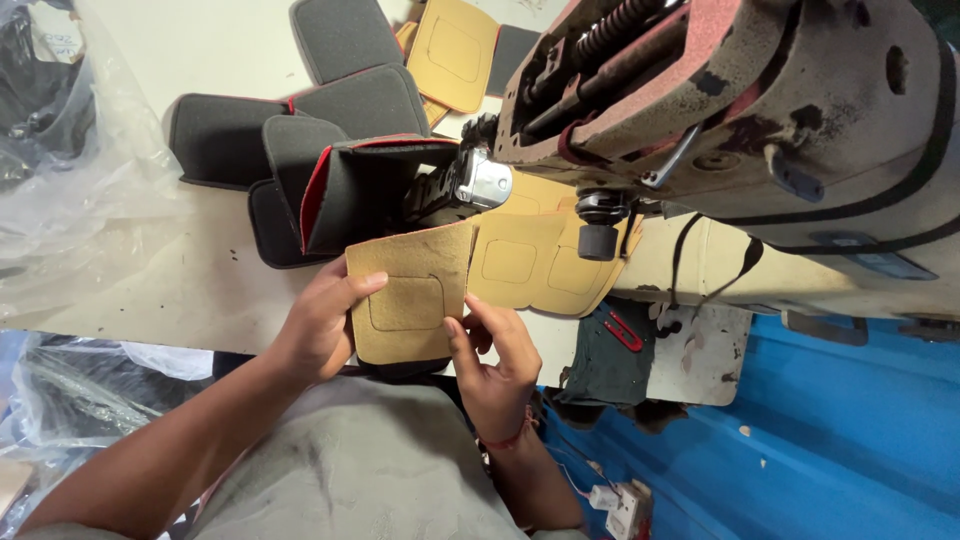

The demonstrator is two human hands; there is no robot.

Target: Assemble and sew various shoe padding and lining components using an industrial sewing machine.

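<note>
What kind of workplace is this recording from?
Most likely a small stitching workshop, perhaps for footwear or padded parts. A worn industrial sewing machine stands over the worktable, both hands hold a tan cut piece, and stacks of grey padded pieces lie nearby.

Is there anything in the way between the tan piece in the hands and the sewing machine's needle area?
Nothing visible blocks it. The left hand and right hand hold the tan piece by its edges, its top edge already close to the machine head. Dark padded pieces lie to the left, other tan pieces to the right.
</note>
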